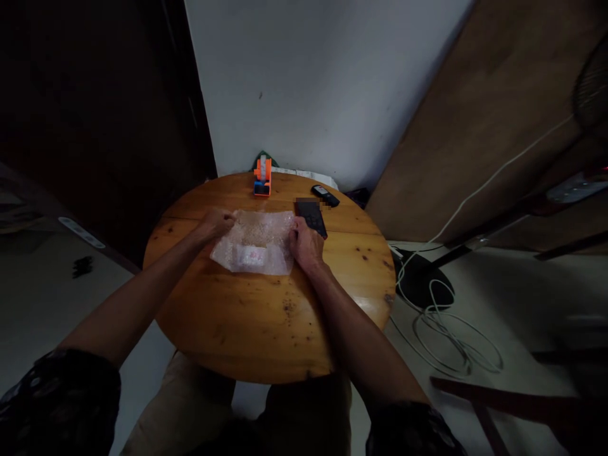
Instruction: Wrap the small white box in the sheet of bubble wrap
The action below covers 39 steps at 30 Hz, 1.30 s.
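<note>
A sheet of clear bubble wrap [270,225] lies spread on the round wooden table [247,316]. Within its near half sits a small whitish box-like item [251,256], seen through or among the plastic; I cannot tell exactly what it is. My left hand [219,223] pinches the wrap's far left corner. At the far right side, my right hand [305,244] has its fingers closed on the wrap's edge, close to a dark flat phone-like object [311,217].
An orange tape dispenser [263,177] stands at the table's far edge. A black handset or remote [325,195] lies at the far right. The wall [304,95] rises just behind. Pale cable [446,335] coils on the floor beside a fan's base [422,278].
</note>
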Available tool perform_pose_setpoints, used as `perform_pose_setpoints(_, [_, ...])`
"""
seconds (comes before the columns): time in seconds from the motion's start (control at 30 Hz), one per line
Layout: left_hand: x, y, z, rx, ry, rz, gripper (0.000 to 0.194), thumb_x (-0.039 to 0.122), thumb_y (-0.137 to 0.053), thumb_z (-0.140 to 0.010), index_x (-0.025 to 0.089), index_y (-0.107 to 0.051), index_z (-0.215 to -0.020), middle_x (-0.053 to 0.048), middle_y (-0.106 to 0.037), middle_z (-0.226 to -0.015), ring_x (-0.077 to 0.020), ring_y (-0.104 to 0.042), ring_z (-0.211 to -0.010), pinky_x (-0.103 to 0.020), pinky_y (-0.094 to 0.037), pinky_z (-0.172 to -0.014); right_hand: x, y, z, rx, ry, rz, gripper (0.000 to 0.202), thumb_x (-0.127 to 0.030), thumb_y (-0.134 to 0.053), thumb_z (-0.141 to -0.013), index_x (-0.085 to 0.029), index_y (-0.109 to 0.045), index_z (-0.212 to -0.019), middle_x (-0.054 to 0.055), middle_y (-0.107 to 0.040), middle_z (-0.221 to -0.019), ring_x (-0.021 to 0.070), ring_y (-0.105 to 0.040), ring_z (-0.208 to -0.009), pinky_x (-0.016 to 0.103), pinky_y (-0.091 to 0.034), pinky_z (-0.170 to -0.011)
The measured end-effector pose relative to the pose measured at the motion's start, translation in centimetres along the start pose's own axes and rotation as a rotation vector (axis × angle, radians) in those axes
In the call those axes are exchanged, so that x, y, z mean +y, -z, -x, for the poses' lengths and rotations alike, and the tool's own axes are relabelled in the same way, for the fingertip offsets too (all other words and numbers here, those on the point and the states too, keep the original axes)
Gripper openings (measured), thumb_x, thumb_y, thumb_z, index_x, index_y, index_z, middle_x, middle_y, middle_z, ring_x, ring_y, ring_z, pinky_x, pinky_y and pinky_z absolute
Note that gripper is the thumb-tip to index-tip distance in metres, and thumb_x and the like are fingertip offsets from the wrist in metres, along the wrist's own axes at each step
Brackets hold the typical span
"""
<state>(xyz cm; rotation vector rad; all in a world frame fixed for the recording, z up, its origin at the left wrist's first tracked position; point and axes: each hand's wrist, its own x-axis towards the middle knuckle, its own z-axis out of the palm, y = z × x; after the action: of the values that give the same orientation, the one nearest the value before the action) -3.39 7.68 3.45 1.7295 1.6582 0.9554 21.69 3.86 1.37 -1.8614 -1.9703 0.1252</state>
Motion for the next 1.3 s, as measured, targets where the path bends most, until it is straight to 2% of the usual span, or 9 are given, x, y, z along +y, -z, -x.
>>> perform_pose_setpoints(0.17, [0.8, 1.0, 2.3, 0.042, -0.167, -0.181, 0.032, 0.023, -0.064, -0.077, 0.015, -0.075, -0.106, -0.009, -0.072, -0.109, -0.0264, -0.062, -0.107, -0.038, -0.045, -0.100, -0.1, -0.1, 0.0, -0.016, 0.011, -0.008, 0.041, -0.026, -0.046, -0.098, -0.020, -0.055, -0.137, 0.010, -0.076, -0.107, 0.0248, -0.070, -0.092, 0.030, -0.045, -0.076])
perform_pose_setpoints(0.27, [2.5, 1.5, 4.0, -0.230, -0.325, -0.157, 0.038, 0.035, -0.064, -0.081, 0.018, -0.073, -0.114, -0.010, -0.070, -0.122, -0.0274, -0.061, -0.117, -0.040, -0.044, -0.104, -0.3, 0.0, 0.2, -0.036, -0.002, -0.012, 0.045, -0.025, -0.046, -0.097, -0.020, -0.051, -0.142, 0.010, -0.075, -0.111, 0.0252, -0.070, -0.094, 0.032, -0.046, -0.078])
perform_pose_setpoints(0.37, [4.2, 2.1, 5.6, -0.439, -0.310, -0.138, 0.051, 0.050, -0.062, -0.085, 0.019, -0.069, -0.124, -0.010, -0.072, -0.116, -0.0271, -0.067, -0.105, -0.037, -0.049, -0.091, -0.4, 0.0, 0.3, -0.015, 0.014, -0.021, 0.048, -0.022, -0.049, -0.095, -0.020, -0.049, -0.143, 0.009, -0.073, -0.118, 0.0248, -0.069, -0.101, 0.032, -0.047, -0.082])
perform_pose_setpoints(0.5, [5.3, 3.1, 8.3, -0.406, -0.403, -0.249, 0.046, 0.055, -0.048, -0.094, 0.020, -0.075, -0.109, -0.008, -0.074, -0.098, -0.0239, -0.066, -0.088, -0.033, -0.046, -0.078, -0.3, 0.2, 0.4, 0.029, 0.063, -0.026, 0.049, -0.021, -0.049, -0.094, -0.019, -0.048, -0.143, 0.010, -0.068, -0.126, 0.0245, -0.064, -0.112, 0.033, -0.047, -0.090])
perform_pose_setpoints(0.6, [5.3, 3.1, 11.4, -0.383, -0.480, -0.315, 0.038, 0.051, -0.052, -0.093, 0.023, -0.076, -0.099, -0.007, -0.072, -0.087, -0.0232, -0.063, -0.081, -0.034, -0.044, -0.079, -0.5, 0.3, 0.4, -0.010, 0.083, 0.040, 0.050, -0.020, -0.048, -0.093, -0.017, -0.049, -0.144, 0.012, -0.066, -0.129, 0.0269, -0.062, -0.114, 0.037, -0.045, -0.094])
perform_pose_setpoints(0.83, [3.8, 1.9, 16.9, -0.664, -0.490, -0.289, 0.028, 0.045, -0.056, -0.092, 0.024, -0.073, -0.098, -0.007, -0.070, -0.094, -0.0238, -0.065, -0.089, -0.034, -0.048, -0.084, -0.8, 0.5, 0.5, 0.009, 0.132, 0.153, 0.053, -0.021, -0.050, -0.093, -0.016, -0.048, -0.146, 0.018, -0.056, -0.142, 0.0308, -0.053, -0.122, 0.043, -0.039, -0.100])
perform_pose_setpoints(0.93, [2.9, 1.8, 15.9, -0.567, -0.439, -0.234, 0.026, 0.039, -0.052, -0.094, 0.025, -0.073, -0.101, -0.006, -0.070, -0.094, -0.0223, -0.065, -0.089, -0.033, -0.050, -0.081, -1.1, 0.8, 0.6, -0.014, 0.135, 0.171, 0.050, -0.020, -0.049, -0.094, -0.017, -0.049, -0.144, 0.017, -0.055, -0.143, 0.0306, -0.053, -0.121, 0.043, -0.038, -0.099])
perform_pose_setpoints(1.07, [1.4, 0.9, 13.0, -0.188, -0.382, -0.203, 0.033, 0.034, -0.059, -0.086, 0.023, -0.068, -0.115, -0.008, -0.069, -0.106, -0.0247, -0.065, -0.099, -0.038, -0.052, -0.089, -1.4, 1.2, 0.8, -0.017, 0.105, 0.210, 0.046, -0.022, -0.047, -0.097, -0.016, -0.050, -0.142, 0.018, -0.061, -0.132, 0.0311, -0.056, -0.117, 0.043, -0.039, -0.097])
perform_pose_setpoints(1.3, [-0.6, -1.9, 11.9, -0.250, -0.283, -0.193, 0.094, 0.039, -0.078, -0.069, 0.019, -0.036, -0.150, -0.019, -0.056, -0.143, -0.0390, -0.052, -0.134, -0.055, -0.043, -0.110, -1.7, 1.7, 1.1, -0.067, 0.009, 0.220, 0.043, -0.034, -0.052, -0.098, -0.018, -0.048, -0.138, 0.017, -0.069, -0.121, 0.0285, -0.068, -0.105, 0.039, -0.047, -0.089])
